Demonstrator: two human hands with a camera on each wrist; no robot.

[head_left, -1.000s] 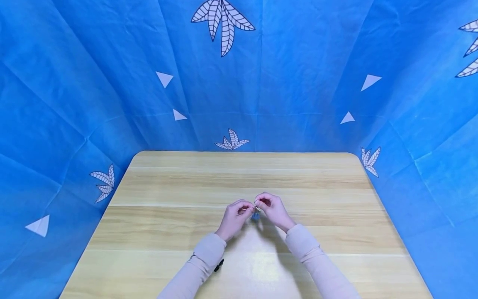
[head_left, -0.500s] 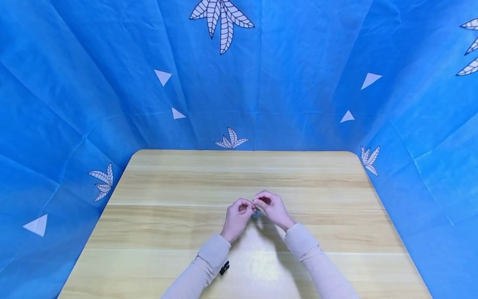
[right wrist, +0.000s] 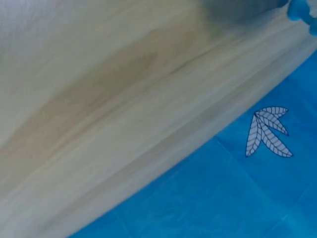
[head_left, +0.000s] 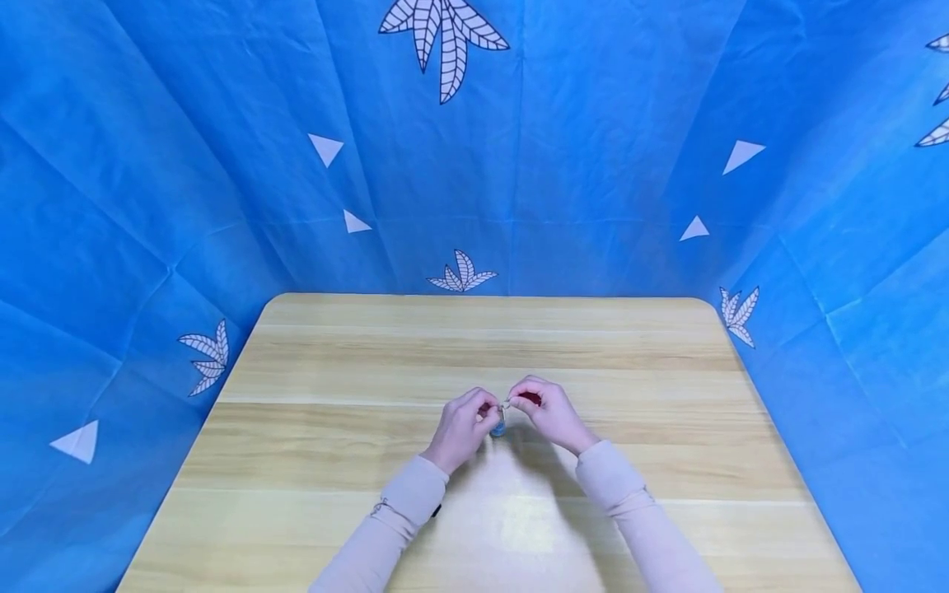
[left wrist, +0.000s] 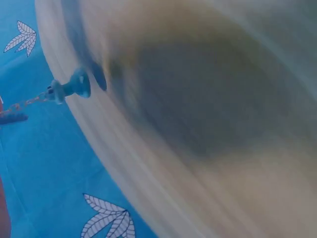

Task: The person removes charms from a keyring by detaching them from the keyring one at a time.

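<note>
Near the middle of the wooden table, a keychain (head_left: 498, 429) hangs between the two hands, its small blue charm lowest. In the left wrist view the charm (left wrist: 74, 87) shows a flared end, and a short metal chain (left wrist: 29, 102) runs from it to the left edge. The right wrist view catches only part of the blue charm (right wrist: 298, 10) at its top right corner. My left hand (head_left: 461, 430) pinches the keychain's upper part between thumb and forefinger. From the other side, my right hand (head_left: 554, 416) pinches its pale metal end. The fingertips hide the exact join.
A small black object (head_left: 436, 511) lies on the table (head_left: 334, 461), mostly covered by the left sleeve. Blue cloth (head_left: 593, 165) with white leaf prints hangs around the table's back and sides.
The hands have drawn slightly apart, and the blue charm now hangs a little further left and in fuller view. The left forearm has shifted left, covering more of the black object.
</note>
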